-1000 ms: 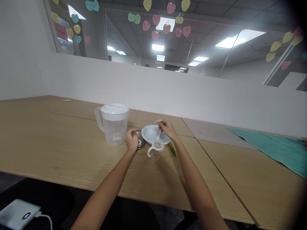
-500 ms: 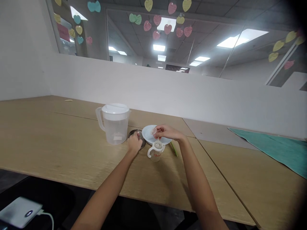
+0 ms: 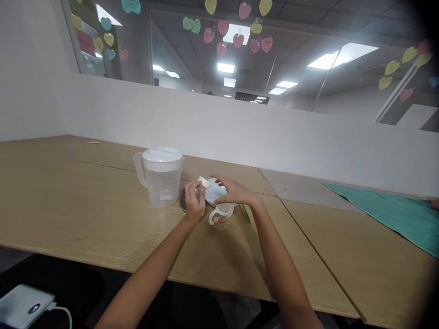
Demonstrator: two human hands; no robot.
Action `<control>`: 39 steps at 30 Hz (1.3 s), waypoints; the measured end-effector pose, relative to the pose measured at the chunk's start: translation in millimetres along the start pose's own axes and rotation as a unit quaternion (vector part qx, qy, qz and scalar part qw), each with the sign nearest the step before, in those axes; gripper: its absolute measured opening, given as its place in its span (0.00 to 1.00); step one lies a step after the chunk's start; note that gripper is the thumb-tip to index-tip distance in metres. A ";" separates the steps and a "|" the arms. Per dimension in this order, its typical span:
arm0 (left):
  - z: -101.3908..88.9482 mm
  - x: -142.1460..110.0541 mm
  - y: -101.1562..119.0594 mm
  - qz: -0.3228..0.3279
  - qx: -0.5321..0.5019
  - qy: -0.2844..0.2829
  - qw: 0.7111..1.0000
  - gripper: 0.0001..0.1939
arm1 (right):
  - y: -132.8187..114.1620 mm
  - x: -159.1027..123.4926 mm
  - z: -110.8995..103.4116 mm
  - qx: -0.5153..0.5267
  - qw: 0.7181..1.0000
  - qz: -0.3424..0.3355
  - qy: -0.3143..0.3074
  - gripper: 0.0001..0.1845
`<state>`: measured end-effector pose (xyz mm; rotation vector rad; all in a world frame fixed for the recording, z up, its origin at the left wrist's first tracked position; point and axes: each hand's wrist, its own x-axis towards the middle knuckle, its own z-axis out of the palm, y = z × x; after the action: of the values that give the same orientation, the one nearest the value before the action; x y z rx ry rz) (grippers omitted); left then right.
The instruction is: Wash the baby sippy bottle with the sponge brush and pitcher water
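My left hand [image 3: 195, 204] pinches a small white cap [image 3: 204, 183] between thumb and fingers, above the rim of a round metal dish [image 3: 183, 200]. My right hand [image 3: 233, 191] is open, its thumb and fingers spread apart over a pale blue plate [image 3: 213, 194]. Just below it stands a small clear cup [image 3: 220, 223] with white handles and red lettering. The right hand partly hides the cup's top. A thin green object [image 3: 247, 213] lies to the right of the cup.
A large clear pitcher [image 3: 163, 183] with a white lid stands left of the dish. A green cloth [image 3: 380, 205] lies on the table [image 3: 103, 205] at the right. A white device [image 3: 27, 304] with a cable is at the lower left. A wall rises behind.
My left hand has lifted from the metal dish and now holds the white cap. My right hand has opened; the small clear piece it held above the cup no longer shows in its fingers.
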<state>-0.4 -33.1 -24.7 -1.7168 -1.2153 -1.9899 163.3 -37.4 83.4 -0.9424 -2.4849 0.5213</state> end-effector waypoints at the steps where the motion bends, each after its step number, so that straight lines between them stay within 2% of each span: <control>1: 0.6 -2.1 2.8 0.033 -0.001 -0.039 0.999 0.12 | -1.1 2.8 4.3 -0.001 0.999 -0.038 0.021 0.42; 3: 1.0 -4.6 6.0 0.078 -0.004 -0.107 0.991 0.12 | -1.3 8.4 10.9 -0.021 0.995 -0.094 0.030 0.38; 5: 0.7 -3.9 7.0 0.090 -0.005 -0.132 0.987 0.13 | 0.4 12.3 12.8 -0.050 0.992 -0.109 0.022 0.31; 8: -0.1 0.8 7.2 0.096 -0.005 -0.095 0.991 0.12 | 0.8 12.5 7.5 -0.042 0.995 -0.087 0.037 0.21; 11: 0.2 5.1 7.2 0.120 -0.005 -0.059 0.991 0.13 | -7.0 6.2 -0.3 -0.016 0.997 -0.047 0.051 0.19; 13: 1.0 6.2 6.4 0.134 -0.010 -0.051 0.990 0.12 | -17.0 0.8 -2.7 -0.044 0.997 -0.021 0.066 0.18; 17: 1.9 6.6 1.8 0.139 -0.039 -0.059 0.988 0.12 | -41.2 -8.0 -1.3 -0.147 0.985 0.012 0.091 0.17; 21: 0.6 8.9 -2.8 0.180 -0.066 -0.076 0.978 0.11 | -62.1 -15.6 0.0 -0.233 0.969 0.037 0.072 0.14; 25: -0.5 11.7 -4.6 0.246 -0.084 -0.091 0.961 0.11 | -77.7 -25.1 -0.5 -0.280 0.957 0.049 0.063 0.12; 30: 0.0 11.8 -5.0 0.255 -0.098 -0.099 0.957 0.10 | -87.3 -30.5 1.5 -0.318 0.943 0.071 0.064 0.10; 34: 1.7 6.9 0.5 0.211 -0.107 -0.120 0.964 0.12 | -81.9 -29.3 -1.4 -0.309 0.945 0.084 0.060 0.10; 36: 4.2 1.8 5.4 0.141 -0.108 -0.140 0.974 0.13 | -78.8 -32.0 -7.6 -0.278 0.955 0.071 0.079 0.10; 39: 9.2 -7.2 12.2 -0.008 -0.135 -0.163 0.977 0.20 | -79.7 -42.3 -21.4 -0.210 0.969 0.032 0.130 0.12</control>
<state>16.1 -36.5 -26.3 -2.2447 -1.0897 -2.0159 160.8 -118.2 128.9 -1.1651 -2.3687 -0.1175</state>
